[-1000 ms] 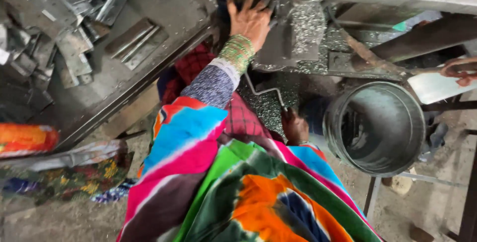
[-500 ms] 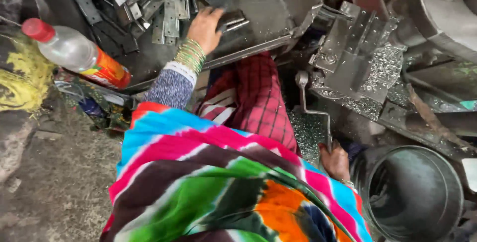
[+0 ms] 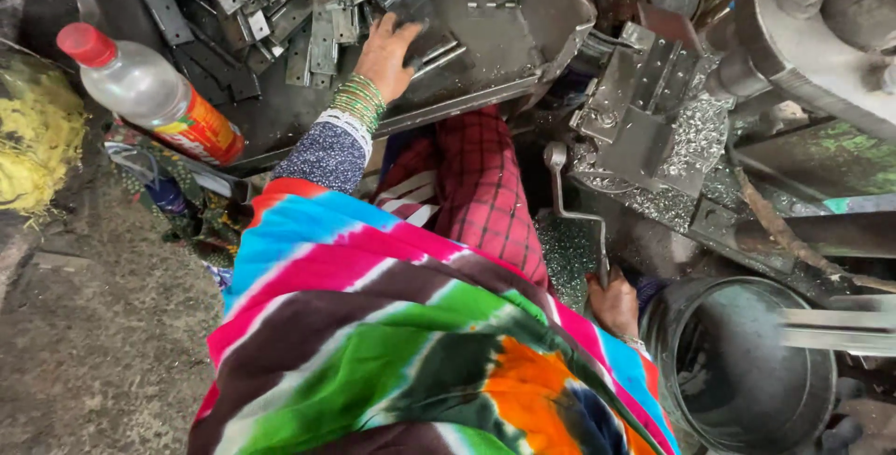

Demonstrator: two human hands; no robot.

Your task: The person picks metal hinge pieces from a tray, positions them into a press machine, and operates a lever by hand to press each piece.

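Note:
My left hand [image 3: 387, 52], with green bangles at the wrist, reaches onto a dark metal tray [image 3: 504, 63] strewn with flat metal strips [image 3: 317, 7]. Its fingers lie over a dark flat piece [image 3: 417, 14] at the edge of the pile; whether they grip it is unclear. My right hand [image 3: 616, 304] is low at my side, closed around the lower end of a grey bent lever handle [image 3: 574, 203] of the press [image 3: 653, 110]. A bright multicoloured shawl covers my lap and hides most of the right arm.
A plastic bottle [image 3: 149, 91] with a red cap lies at the tray's left end. A round metal bucket [image 3: 747, 371] stands at the lower right beside my right hand. Metal shavings [image 3: 695, 152] cover the press bed. Yellow fibre [image 3: 37, 138] lies at far left.
The view has swung left and closer. My left hand has shifted from the tray's right edge toward the pile of strips. My right hand stays on the lever.

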